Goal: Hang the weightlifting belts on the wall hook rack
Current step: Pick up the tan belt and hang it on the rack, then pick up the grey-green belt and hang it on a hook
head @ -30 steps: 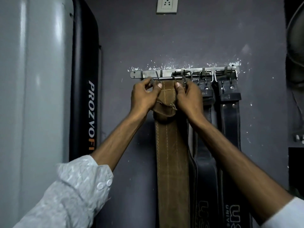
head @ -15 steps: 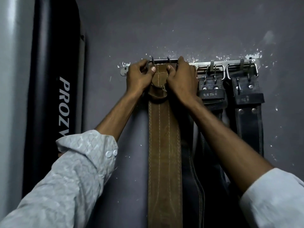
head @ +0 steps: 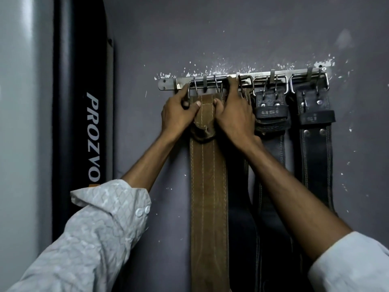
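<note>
Your left hand (head: pixel 179 114) and right hand (head: pixel 232 114) reach up, arms extended, both clamped on the top of the brown belt (head: pixel 208 186) at frame centre. Its buckle (head: pixel 205 86) sits at the hook rack (head: pixel 242 77) (two black belts (head: pixel 271 114) hang right).

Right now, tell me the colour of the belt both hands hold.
Brown belt with pale stitching; head view.
</note>
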Demonstrator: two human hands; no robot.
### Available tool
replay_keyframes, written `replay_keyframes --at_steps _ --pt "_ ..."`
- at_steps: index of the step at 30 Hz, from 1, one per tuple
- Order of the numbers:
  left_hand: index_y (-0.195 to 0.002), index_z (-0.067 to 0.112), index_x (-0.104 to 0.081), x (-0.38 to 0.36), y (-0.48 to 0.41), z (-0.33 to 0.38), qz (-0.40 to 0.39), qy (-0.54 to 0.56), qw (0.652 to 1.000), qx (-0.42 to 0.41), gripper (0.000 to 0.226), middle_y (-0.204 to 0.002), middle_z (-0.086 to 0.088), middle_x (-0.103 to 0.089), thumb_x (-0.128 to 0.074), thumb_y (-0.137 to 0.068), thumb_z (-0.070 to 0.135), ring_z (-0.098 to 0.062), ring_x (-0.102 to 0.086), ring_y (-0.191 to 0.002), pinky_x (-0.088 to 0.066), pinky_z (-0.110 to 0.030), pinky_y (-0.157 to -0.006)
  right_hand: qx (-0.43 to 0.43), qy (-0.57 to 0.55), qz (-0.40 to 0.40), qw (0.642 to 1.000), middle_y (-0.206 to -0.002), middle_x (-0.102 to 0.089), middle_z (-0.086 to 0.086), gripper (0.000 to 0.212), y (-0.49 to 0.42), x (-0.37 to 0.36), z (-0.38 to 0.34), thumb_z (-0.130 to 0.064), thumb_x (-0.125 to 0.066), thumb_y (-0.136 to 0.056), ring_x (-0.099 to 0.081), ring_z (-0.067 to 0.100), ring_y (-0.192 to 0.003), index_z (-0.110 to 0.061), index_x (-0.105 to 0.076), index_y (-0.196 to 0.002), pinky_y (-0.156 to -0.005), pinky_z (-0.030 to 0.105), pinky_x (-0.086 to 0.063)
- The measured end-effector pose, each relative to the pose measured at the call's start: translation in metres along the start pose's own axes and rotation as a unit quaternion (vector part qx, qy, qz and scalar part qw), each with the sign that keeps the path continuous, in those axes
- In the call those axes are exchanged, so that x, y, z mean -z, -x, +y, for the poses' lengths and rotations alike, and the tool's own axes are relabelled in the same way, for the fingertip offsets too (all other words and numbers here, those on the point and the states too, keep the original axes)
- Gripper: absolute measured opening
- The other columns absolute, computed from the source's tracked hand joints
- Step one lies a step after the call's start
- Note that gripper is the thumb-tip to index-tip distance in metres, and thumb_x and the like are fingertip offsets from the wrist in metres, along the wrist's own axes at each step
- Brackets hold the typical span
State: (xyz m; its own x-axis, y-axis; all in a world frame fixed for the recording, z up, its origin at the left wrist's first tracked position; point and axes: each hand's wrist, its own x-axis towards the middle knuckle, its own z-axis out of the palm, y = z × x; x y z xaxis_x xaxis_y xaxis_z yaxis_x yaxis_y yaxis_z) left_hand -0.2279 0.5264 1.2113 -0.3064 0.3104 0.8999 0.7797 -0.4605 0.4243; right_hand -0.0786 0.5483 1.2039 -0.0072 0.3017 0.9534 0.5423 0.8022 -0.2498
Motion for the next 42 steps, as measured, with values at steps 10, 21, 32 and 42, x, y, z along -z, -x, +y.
replay_keyframes --at_steps 10,21,32,42 --pt "-0.136 0.018 -0.052 0.032 0.085 0.003 -0.069 -0.032 0.997 0.023 0.059 -0.120 -0.004 -0.066 -0.071 -0.085 0.042 -0.019 -0.061 -0.108 -0.041 -0.026 -0.080 -0.076 -0.059 -0.033 0.995 -0.098 -0.071 0.004 0.046 0.062 0.012 0.004 -0.029 -0.062 -0.099 -0.067 0.018 -0.078 -0.007 -0.047 -0.135 -0.063 0.015 -0.046" --pt "-0.132 0.027 -0.054 0.031 0.236 -0.052 -0.149 -0.041 0.980 0.124 0.055 -0.113 0.006 -0.065 -0.074 -0.081 0.034 -0.009 -0.064 -0.074 -0.054 -0.030 -0.079 -0.140 -0.050 -0.099 0.984 -0.102 -0.061 -0.003 0.033 0.223 0.003 0.031 -0.030 -0.068 -0.090 -0.062 0.014 -0.087 -0.021 -0.054 -0.118 -0.076 0.034 -0.055" --pt "-0.125 0.026 -0.058 0.046 0.570 -0.172 -0.267 -0.081 0.895 0.349 0.052 -0.103 -0.001 -0.067 -0.066 -0.075 0.033 -0.016 -0.063 -0.076 -0.057 -0.035 -0.072 -0.287 -0.091 -0.338 0.892 -0.100 -0.068 0.000 0.024 0.547 -0.032 0.097 -0.039 -0.056 -0.086 -0.066 0.021 -0.089 -0.027 -0.056 -0.107 -0.077 0.036 -0.054" --pt "-0.119 0.015 -0.064 0.108 0.971 -0.247 -0.349 -0.138 0.728 0.573 0.038 -0.098 -0.003 -0.072 -0.073 -0.082 0.009 0.001 -0.064 -0.071 -0.050 -0.023 -0.063 -0.328 -0.007 -0.568 0.755 -0.119 -0.072 0.019 0.035 0.973 -0.005 0.125 -0.022 -0.058 -0.093 -0.068 0.038 -0.113 -0.002 -0.070 -0.119 -0.095 0.048 -0.056"
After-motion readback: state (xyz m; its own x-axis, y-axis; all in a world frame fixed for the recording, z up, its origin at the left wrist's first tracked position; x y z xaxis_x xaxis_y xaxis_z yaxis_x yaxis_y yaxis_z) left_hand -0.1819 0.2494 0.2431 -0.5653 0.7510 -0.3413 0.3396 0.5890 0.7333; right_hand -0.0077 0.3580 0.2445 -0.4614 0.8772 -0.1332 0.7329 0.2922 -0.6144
